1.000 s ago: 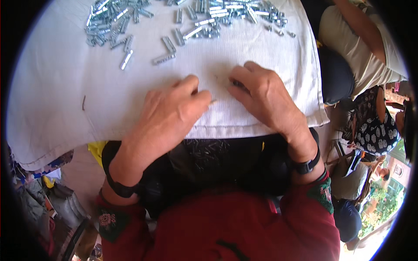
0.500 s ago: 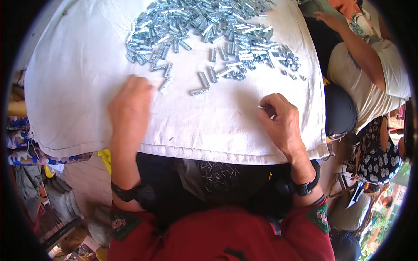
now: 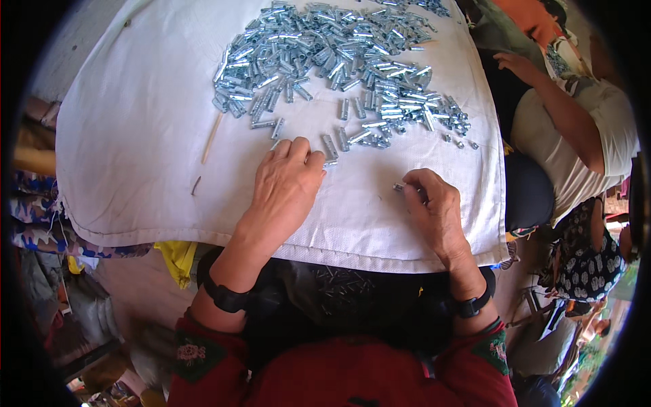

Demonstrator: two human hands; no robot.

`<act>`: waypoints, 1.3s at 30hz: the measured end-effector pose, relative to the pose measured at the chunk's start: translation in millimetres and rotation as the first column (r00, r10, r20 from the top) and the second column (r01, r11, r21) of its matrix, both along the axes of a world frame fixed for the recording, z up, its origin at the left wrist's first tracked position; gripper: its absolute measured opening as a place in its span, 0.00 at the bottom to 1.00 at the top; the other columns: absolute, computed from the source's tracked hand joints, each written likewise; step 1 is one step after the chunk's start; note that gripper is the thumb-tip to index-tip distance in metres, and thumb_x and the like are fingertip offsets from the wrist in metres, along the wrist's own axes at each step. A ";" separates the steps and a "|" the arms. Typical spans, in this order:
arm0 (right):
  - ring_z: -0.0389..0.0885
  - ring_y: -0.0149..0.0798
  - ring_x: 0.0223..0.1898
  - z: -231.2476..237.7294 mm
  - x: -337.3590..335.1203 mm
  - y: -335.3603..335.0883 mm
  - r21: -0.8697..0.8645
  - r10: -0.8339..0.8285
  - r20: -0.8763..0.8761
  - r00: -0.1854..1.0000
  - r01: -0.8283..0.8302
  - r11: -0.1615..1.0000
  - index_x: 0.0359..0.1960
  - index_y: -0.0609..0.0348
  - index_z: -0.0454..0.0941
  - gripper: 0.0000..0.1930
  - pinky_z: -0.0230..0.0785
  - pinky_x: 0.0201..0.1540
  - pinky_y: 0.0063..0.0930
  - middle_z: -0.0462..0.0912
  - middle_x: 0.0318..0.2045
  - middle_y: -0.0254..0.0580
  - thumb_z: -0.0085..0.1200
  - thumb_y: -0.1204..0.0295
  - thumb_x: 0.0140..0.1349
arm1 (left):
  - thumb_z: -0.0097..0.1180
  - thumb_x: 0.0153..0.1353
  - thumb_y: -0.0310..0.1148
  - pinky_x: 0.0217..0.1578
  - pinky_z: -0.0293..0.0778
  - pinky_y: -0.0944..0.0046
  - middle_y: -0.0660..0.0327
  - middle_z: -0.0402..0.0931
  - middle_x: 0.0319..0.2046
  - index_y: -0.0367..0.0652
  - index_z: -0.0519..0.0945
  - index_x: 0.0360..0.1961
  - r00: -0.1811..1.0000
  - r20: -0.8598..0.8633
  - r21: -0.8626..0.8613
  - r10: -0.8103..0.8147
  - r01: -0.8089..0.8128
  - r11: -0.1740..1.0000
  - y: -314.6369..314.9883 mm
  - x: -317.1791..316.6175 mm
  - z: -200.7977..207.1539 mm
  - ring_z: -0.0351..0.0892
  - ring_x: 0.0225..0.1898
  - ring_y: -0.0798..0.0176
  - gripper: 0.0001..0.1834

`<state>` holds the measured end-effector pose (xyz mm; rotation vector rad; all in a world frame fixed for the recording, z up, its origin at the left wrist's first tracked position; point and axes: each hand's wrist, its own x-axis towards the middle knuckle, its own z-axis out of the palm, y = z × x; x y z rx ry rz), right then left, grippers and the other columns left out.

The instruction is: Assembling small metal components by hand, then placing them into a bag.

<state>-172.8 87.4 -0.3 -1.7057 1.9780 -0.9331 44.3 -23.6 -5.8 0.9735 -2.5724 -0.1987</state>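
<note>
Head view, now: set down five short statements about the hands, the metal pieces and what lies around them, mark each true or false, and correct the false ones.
1. The right hand holds a small metal piece. True.
2. The pile of metal pieces rests on bare wood. False: it rests on a white cloth.
3. A thin pale stick lies to the left of the left hand. True.
4. Only one dark wristband is worn. False: there is a left wristband and a right wristband.
5. A yellow item shows below the cloth's near edge, toward the left. True.
</note>
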 end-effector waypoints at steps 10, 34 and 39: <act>0.81 0.31 0.26 7.5 2.6 5.7 0.207 -0.081 0.699 0.711 -0.092 0.974 0.37 0.65 0.73 0.05 0.70 0.26 0.21 0.80 0.30 0.41 0.48 0.79 0.58 | 0.55 0.53 0.24 0.35 0.70 0.59 0.56 0.72 0.36 0.37 0.74 0.32 0.978 -0.201 0.053 -0.063 0.075 0.996 17.0 -24.5 2.7 0.72 0.36 0.51 0.05; 0.75 0.25 0.17 17.4 7.7 9.3 0.192 -0.103 0.867 0.488 -0.137 0.972 0.35 0.62 0.69 0.04 0.62 0.16 0.13 0.79 0.26 0.40 0.49 0.75 0.62 | 0.53 0.61 0.29 0.23 0.69 0.77 0.65 0.73 0.24 0.35 0.73 0.37 0.759 -0.532 0.842 0.376 0.520 0.140 34.9 -28.4 7.1 0.72 0.23 0.76 0.08; 0.75 0.26 0.17 20.3 16.9 12.1 0.181 -0.067 0.894 0.443 -0.219 0.959 0.37 0.63 0.68 0.05 0.62 0.16 0.14 0.79 0.27 0.41 0.48 0.75 0.62 | 0.51 0.60 0.30 0.20 0.68 0.74 0.64 0.72 0.22 0.38 0.73 0.36 0.678 -0.494 0.824 0.545 0.565 0.044 33.4 -25.7 9.7 0.71 0.20 0.75 0.07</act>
